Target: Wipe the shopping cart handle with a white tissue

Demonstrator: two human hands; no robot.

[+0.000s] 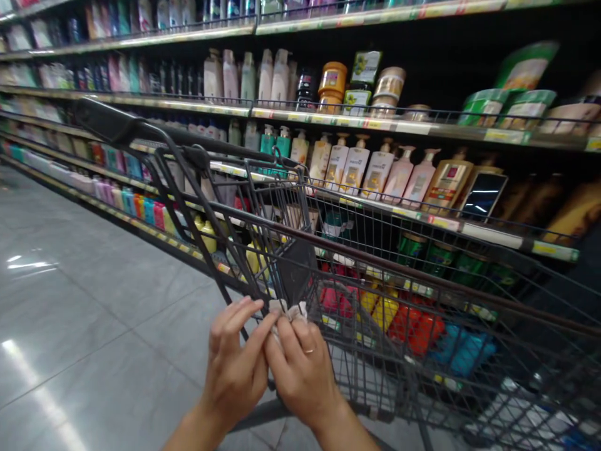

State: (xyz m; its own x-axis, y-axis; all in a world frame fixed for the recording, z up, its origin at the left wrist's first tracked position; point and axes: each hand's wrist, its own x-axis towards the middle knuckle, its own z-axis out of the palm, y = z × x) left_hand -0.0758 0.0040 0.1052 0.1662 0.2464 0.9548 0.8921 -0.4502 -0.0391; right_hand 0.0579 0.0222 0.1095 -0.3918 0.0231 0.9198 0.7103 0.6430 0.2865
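Aisle shelving [339, 121]: pump bottles [355, 165], jars [333, 78]; shopping cart [299, 268] in front.
Left hand [236, 360]: fingers bent against crumpled tissue [298, 310]; grip not discernible.
Right hand [303, 369]: gripping tissue; ring [308, 351] worn.

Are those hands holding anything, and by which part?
A white wad, by its near end, in the right hand; whether the left hand grips too is unclear.

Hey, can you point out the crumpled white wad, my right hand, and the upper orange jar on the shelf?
Crumpled white wad [297, 312]: head view, on its exposed top.
Right hand [302, 374]: head view, on its back.
Upper orange jar [333, 80]: head view, on its front.
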